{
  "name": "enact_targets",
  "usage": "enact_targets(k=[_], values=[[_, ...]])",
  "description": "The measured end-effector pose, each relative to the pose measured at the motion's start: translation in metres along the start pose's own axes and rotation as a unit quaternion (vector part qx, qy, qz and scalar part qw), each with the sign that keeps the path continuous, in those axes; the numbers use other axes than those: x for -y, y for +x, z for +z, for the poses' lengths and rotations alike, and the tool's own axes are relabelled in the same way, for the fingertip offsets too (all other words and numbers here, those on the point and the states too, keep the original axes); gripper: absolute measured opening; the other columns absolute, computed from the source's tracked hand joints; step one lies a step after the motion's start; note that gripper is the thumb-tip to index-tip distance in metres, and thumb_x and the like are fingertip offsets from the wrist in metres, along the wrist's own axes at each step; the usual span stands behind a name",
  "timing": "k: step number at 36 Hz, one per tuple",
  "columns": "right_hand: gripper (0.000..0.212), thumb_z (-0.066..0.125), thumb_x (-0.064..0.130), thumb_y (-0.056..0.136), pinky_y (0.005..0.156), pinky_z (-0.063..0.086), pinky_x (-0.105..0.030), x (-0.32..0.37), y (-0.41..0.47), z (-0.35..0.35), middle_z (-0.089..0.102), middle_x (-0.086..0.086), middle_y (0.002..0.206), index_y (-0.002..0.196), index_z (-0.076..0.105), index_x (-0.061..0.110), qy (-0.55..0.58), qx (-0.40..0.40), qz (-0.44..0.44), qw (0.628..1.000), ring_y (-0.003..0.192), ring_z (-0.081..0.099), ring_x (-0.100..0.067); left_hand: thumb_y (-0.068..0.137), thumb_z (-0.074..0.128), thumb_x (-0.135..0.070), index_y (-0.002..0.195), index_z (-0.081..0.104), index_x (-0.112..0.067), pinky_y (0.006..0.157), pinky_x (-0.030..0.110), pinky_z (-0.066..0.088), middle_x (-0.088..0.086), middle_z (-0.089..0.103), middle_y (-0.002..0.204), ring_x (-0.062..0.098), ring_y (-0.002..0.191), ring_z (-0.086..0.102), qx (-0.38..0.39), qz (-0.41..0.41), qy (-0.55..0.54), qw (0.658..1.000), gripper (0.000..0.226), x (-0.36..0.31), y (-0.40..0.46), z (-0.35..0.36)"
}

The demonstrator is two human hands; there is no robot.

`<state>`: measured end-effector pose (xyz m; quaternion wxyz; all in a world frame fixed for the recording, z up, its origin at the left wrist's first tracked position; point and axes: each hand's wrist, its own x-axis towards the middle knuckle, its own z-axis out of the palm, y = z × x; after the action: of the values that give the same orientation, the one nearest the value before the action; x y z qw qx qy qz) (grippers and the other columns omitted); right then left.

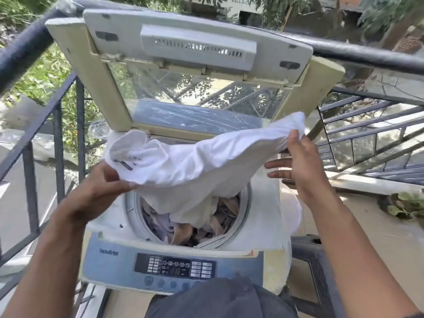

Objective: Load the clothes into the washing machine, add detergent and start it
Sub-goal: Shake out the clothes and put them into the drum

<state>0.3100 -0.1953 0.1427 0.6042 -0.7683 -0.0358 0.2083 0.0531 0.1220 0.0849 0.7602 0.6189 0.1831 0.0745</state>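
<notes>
White garment (195,161) stretched between left hand (101,191) and right hand (298,161), lower end drooping into open top-loader drum (135,212) below both hands, onto beige and lilac clothes (183,230).

It was an outdoor balcony of a home. A top-loading washing machine (174,226) stood against a dark metal railing (57,106), with trees (46,72) and neighbouring buildings (408,42) beyond.

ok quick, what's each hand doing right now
Left hand: closed on the white garment near its collar end.
Right hand: thumb pinching the garment's other end, fingers spread open.
</notes>
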Motion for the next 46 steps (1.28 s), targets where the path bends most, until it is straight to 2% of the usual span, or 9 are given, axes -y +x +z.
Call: enact_targets(k=[2,5,10,15,20,26,32,38,46], values=[[0.032,0.035,0.046,0.110,0.055,0.062,-0.039,0.001,0.001,-0.004,0.072,-0.008,0.096,0.106,0.059,0.025,0.053,-0.038,0.001,0.998,0.068,0.076,-0.032,0.070,0.091,-0.008,0.110,0.070,-0.007,0.083,0.023,0.059,0.009,0.077,0.103,0.020,0.094,0.073,-0.025,0.033,-0.016,0.999,0.045,-0.013,0.000,-0.004],[0.035,0.034,0.041,0.111,0.068,0.065,-0.045,-0.001,0.005,-0.011,0.073,-0.019,0.103,0.116,0.057,0.015,0.126,-0.080,0.012,0.989,0.075,0.077,-0.035,0.053,0.102,-0.043,0.075,0.063,-0.020,0.058,0.022,0.032,-0.005,0.056,0.069,0.014,0.061,0.039,-0.079,0.080,-0.028,0.993,0.050,-0.020,-0.008,-0.021],[0.044,0.040,0.038,0.110,0.094,0.059,-0.052,-0.011,0.005,-0.009,0.070,-0.024,0.123,0.137,0.055,0.006,0.136,-0.041,-0.018,0.990,0.100,0.074,-0.035,0.061,0.098,-0.043,0.076,0.061,-0.016,0.069,0.016,0.055,0.001,0.066,0.084,0.008,0.076,0.065,-0.118,0.061,0.055,0.990,0.049,-0.020,-0.009,-0.020],[0.033,0.042,0.029,0.111,0.103,0.054,-0.045,-0.024,-0.009,0.023,0.067,-0.007,0.133,0.141,0.054,0.022,0.061,0.041,-0.089,0.993,0.121,0.066,-0.026,0.090,0.070,0.015,0.077,0.058,-0.016,0.065,0.022,0.063,0.000,0.069,0.093,0.014,0.078,0.068,-0.159,0.027,0.142,0.977,0.036,-0.008,0.003,0.010],[0.033,0.042,0.021,0.104,0.102,0.046,-0.042,-0.057,-0.026,0.073,0.064,0.007,0.120,0.125,0.061,0.038,-0.093,0.066,-0.190,0.975,0.116,0.056,-0.014,0.080,0.075,-0.014,0.080,0.065,-0.027,0.078,0.036,0.054,-0.011,0.072,0.086,0.013,0.082,0.065,-0.178,0.012,0.134,0.975,0.017,0.016,0.010,0.060],[0.052,0.049,0.024,0.098,0.121,0.023,-0.055,-0.143,-0.027,0.101,0.040,-0.010,0.156,0.148,0.046,0.040,-0.571,0.201,-0.168,0.778,0.149,0.020,-0.041,0.096,0.061,-0.021,0.103,0.063,-0.036,0.091,0.033,0.051,-0.012,0.072,0.109,0.017,0.106,0.069,-0.045,-0.143,0.406,0.901,0.017,0.091,0.009,0.089],[0.044,0.047,0.016,0.094,0.121,0.002,-0.066,-0.169,-0.036,0.101,0.043,-0.008,0.155,0.136,0.059,0.026,-0.715,0.399,0.046,0.572,0.149,0.020,-0.037,0.104,0.047,-0.020,0.142,0.058,-0.036,0.113,0.037,0.044,-0.001,0.057,0.152,0.022,0.132,0.058,0.195,-0.314,0.487,0.791,0.043,0.129,0.002,0.085],[0.029,0.043,0.023,0.095,0.089,0.039,-0.038,-0.160,-0.038,0.080,0.068,-0.003,0.110,0.112,0.066,0.028,-0.621,0.327,-0.019,0.712,0.115,0.055,-0.030,0.107,0.051,-0.030,0.145,0.056,-0.034,0.106,0.032,0.048,-0.005,0.060,0.146,0.018,0.121,0.063,0.145,-0.286,0.449,0.834,0.038,0.126,0.006,0.081],[0.032,0.041,0.034,0.103,0.080,0.049,-0.033,-0.137,-0.047,0.046,0.069,0.008,0.116,0.125,0.064,0.036,-0.477,0.253,-0.023,0.841,0.102,0.062,-0.017,0.104,0.058,-0.035,0.135,0.064,-0.036,0.093,0.031,0.055,-0.010,0.067,0.132,0.016,0.120,0.064,0.097,-0.214,0.439,0.867,0.031,0.100,0.019,0.091]])
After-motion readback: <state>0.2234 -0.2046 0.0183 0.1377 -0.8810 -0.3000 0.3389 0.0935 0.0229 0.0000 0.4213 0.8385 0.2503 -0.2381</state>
